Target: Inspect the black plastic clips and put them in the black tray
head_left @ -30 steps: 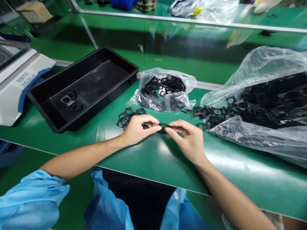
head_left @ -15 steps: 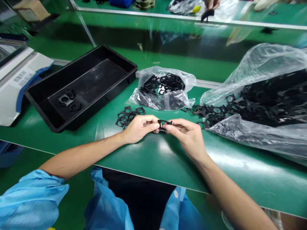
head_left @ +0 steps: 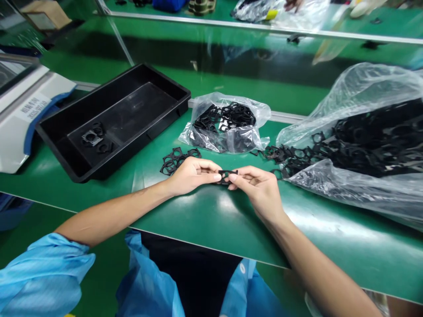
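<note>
Between my two hands, just above the green table, is a small black plastic ring-shaped part [head_left: 228,172]. My left hand [head_left: 191,176] pinches its left end with thumb and fingers. At the opposite end, my right hand [head_left: 261,187] grips it the same way. Several similar black parts [head_left: 170,164] lie loose on the table behind my left hand. Beyond my hands, an open clear bag [head_left: 228,141] holds many more of them. A larger clear plastic bag [head_left: 353,187] at the right spills black parts [head_left: 291,158] toward my right hand.
A black tray [head_left: 148,130] with several parts inside stands at the left. Beside it is a white and blue machine [head_left: 42,105] with a label. Across a clear partition, a co-worker's hand [head_left: 293,4] shows at the top. The green table's [head_left: 185,233] front edge runs before my body.
The black part has tilted a little between my fingers, which have shifted slightly on it. Across the partition, the co-worker's hand has moved up and no longer shows the dark piece it held.
</note>
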`<state>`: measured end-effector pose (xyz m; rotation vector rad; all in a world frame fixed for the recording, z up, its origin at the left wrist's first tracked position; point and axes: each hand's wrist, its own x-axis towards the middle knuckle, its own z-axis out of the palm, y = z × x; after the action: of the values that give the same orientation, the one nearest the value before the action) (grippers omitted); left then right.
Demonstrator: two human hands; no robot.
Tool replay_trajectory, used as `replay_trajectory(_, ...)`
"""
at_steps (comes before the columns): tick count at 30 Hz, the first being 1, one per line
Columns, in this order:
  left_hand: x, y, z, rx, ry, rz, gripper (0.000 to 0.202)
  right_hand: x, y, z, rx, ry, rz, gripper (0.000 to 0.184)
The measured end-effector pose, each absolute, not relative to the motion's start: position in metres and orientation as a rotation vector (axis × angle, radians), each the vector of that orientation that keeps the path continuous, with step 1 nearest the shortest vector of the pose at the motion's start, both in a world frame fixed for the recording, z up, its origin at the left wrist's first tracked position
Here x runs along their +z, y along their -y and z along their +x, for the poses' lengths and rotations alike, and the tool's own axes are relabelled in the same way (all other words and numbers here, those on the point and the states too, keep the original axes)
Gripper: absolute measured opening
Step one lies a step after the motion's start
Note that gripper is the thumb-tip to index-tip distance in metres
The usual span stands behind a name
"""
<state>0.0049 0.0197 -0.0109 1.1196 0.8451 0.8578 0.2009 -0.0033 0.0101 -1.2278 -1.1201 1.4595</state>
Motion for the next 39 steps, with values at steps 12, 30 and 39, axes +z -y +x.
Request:
replay_trajectory(12, -0.0084, -0.0221, 0.0024, 0.739, -0.671, 1.039, 0.039, 0.0099, 0.0019, 0.1992, 1.539, 1.103, -1.173, 0.036)
replay_trajectory(30, -0.0091, -0.0175, 0.0049, 0.803, -0.770, 1.260, 0.036, 0.0048, 0.0058, 0.1984, 1.407, 1.284, -1.191, 0.039)
replay_trajectory(39, -0.0139, -0.0178, 0.0084, 0.956, -0.888, 1.090, 0.032, 0.0040, 0.0017, 0.2004, 1.385, 1.334, -1.147, 0.042)
